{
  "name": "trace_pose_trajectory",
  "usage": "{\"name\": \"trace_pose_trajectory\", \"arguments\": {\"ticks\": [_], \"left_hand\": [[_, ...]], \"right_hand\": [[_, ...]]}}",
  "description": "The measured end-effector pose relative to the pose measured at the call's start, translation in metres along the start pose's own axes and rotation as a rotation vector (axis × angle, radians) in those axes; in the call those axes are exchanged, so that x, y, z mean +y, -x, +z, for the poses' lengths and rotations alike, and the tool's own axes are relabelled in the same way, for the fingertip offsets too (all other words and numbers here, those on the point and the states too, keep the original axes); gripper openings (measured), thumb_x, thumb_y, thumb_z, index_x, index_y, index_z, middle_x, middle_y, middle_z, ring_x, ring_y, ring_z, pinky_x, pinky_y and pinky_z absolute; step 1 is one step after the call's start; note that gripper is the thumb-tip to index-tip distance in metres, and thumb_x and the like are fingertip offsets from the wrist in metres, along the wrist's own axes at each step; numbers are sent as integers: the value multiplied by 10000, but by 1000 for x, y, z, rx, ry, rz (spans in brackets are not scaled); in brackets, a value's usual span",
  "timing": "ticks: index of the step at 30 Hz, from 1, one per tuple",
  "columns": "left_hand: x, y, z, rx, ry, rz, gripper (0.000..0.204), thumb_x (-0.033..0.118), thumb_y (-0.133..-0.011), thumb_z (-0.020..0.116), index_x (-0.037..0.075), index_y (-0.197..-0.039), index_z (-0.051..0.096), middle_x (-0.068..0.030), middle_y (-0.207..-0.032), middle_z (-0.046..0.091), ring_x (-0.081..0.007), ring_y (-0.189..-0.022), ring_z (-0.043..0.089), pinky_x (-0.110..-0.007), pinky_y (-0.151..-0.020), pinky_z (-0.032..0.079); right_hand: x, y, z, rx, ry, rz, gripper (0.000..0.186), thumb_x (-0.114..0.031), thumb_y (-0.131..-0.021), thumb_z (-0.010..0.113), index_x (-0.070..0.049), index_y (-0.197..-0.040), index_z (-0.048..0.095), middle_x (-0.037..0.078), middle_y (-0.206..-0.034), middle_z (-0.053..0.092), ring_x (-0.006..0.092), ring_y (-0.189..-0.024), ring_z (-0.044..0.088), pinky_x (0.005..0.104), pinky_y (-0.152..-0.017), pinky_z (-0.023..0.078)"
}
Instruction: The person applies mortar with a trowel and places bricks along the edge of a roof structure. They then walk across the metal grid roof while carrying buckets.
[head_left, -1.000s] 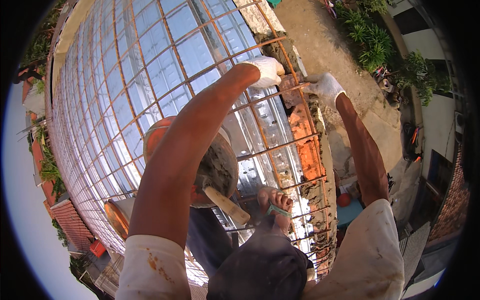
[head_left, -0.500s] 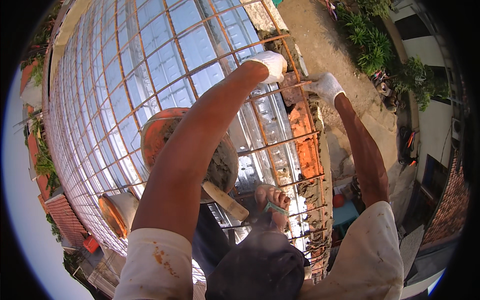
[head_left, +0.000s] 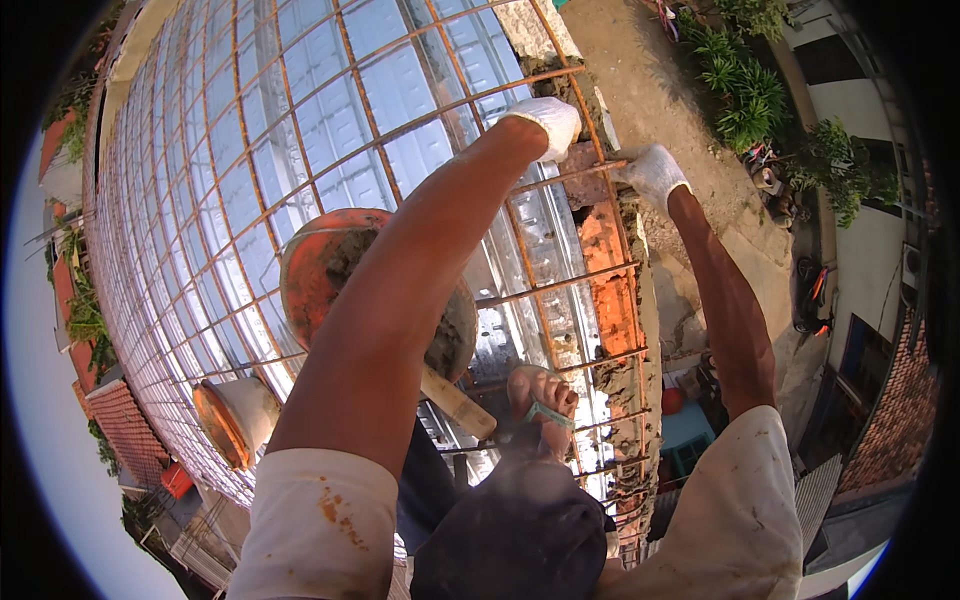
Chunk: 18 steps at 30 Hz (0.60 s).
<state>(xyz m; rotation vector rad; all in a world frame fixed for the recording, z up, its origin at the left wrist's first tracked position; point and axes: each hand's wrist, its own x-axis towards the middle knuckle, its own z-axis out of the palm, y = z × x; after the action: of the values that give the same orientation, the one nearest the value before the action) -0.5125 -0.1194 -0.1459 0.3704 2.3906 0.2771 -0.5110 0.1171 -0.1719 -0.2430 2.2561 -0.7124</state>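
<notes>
My left hand (head_left: 550, 125), in a white glove, is curled just above a dull red brick (head_left: 588, 178) at the edge of the metal decking (head_left: 375, 90). Its fingertips are hidden, so what they grip does not show. On the brick's other side, my gloved right hand (head_left: 655, 175) is bent with its fingers toward the end of a rusty rebar rod (head_left: 560, 180). Those fingers look closed, but their hold is unclear. Below, an orange brick (head_left: 605, 275) lies in the row beneath the rebar, with grey mortar (head_left: 620, 375) along it.
A reddish basin (head_left: 310, 275) with mortar sits partly behind my left forearm. A wooden handle (head_left: 458, 405) sticks out near my sandalled foot (head_left: 540, 390). A pale bucket (head_left: 255, 410) lies farther left. Past the wall edge, the ground (head_left: 630, 70) is far below.
My left hand and forearm have shifted slightly right. My right hand stays in nearly the same place, and the brick shows little change.
</notes>
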Motion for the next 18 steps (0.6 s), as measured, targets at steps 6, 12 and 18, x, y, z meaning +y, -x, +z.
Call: {"name": "trace_pose_trajectory", "arguments": {"ticks": [6,12,18], "left_hand": [[1,1,9,32,2,-35,366,185,-850,747,119,-1210,764,-158,-1170,770,-377,-1092,729,-483,-915,582],[0,11,6,31,42,-34,328,202,-893,699,132,-1209,758,-143,-1174,769,-375,-1104,726,-485,-913,577],[3,39,-10,4,114,-20,474,233,-910,690,110,-1367,685,-153,-1334,712,-365,-1245,666,-473,-1044,534]], "right_hand": [[11,-7,5,33,-50,-32,399,-227,-895,837,-17,-1229,777,130,-892,772,196,-764,649,375,-762,550],[3,-8,1,-39,-41,28,408,-275,-872,817,-90,-1234,783,183,-960,780,251,-827,697,391,-832,560],[12,-15,9,42,120,-43,418,-314,-848,809,-141,-1227,792,189,-1009,789,330,-894,753,410,-851,572]]}}
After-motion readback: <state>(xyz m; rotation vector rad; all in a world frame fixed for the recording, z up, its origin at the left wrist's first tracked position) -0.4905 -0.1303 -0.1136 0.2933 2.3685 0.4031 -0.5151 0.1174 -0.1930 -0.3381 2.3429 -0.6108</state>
